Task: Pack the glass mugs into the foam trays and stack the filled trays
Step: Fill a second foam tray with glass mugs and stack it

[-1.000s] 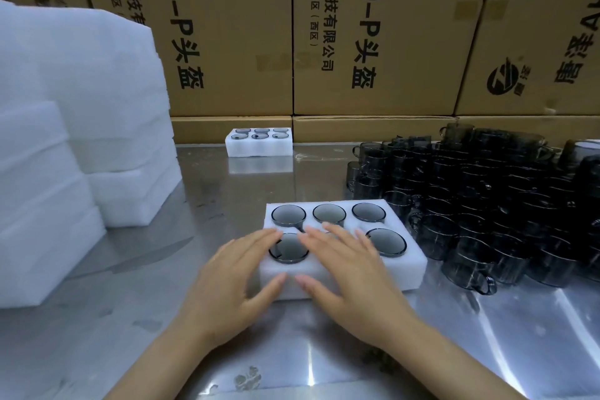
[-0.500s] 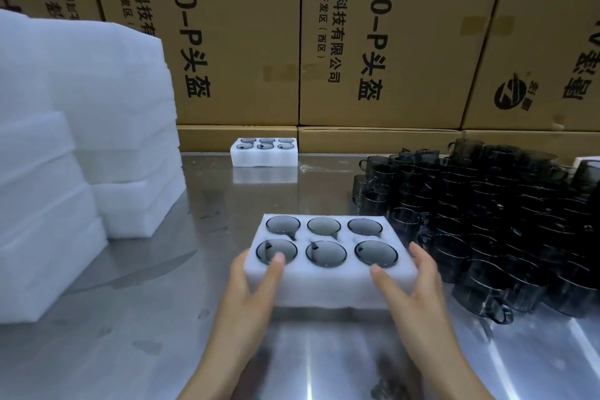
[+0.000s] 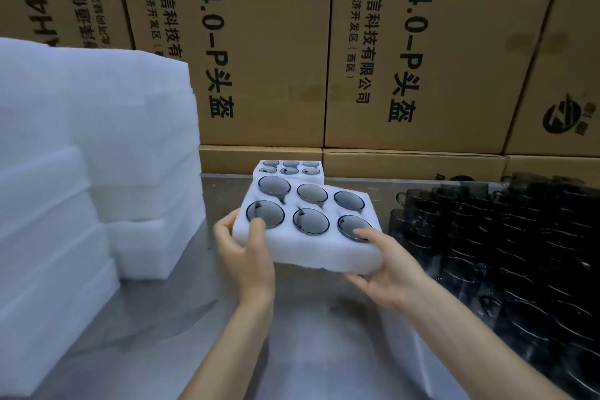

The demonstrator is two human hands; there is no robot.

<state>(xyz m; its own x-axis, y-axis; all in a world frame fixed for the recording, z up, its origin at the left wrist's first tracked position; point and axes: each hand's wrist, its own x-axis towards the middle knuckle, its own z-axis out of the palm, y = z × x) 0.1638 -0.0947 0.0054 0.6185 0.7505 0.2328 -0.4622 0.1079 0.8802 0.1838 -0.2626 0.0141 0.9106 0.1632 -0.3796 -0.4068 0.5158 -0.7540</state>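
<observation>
Left hand (image 3: 242, 252): grips the near left corner of the white six-pocket foam tray (image 3: 319, 255), thumb over the top edge onto the rim of the near left mug, fingers hidden beneath; wrist straight, forearm rising from below.
Right hand (image 3: 388, 273): cradles the near right corner from underneath, palm up, thumb resting on the near right mug.
Tray: filled with six smoked-glass mugs (image 3: 311, 221), lifted clear of the shiny steel counter (image 3: 302, 344), far edge tipped slightly up and to the left.
Step, judged: carrying the full tray to stack it on the second filled white foam tray (image 3: 289, 169) at the counter's far edge.
How to do it well: level the tray, keep both thumbs pressing the mugs down, line up the corners before lowering.
Risk: soft foam may sag between the two grips.
Beside: stacked white foam blocks (image 3: 97, 172) left, loose dark glass mugs (image 3: 506, 253) right.
Behind: brown printed cardboard cartons (image 3: 266, 42).
</observation>
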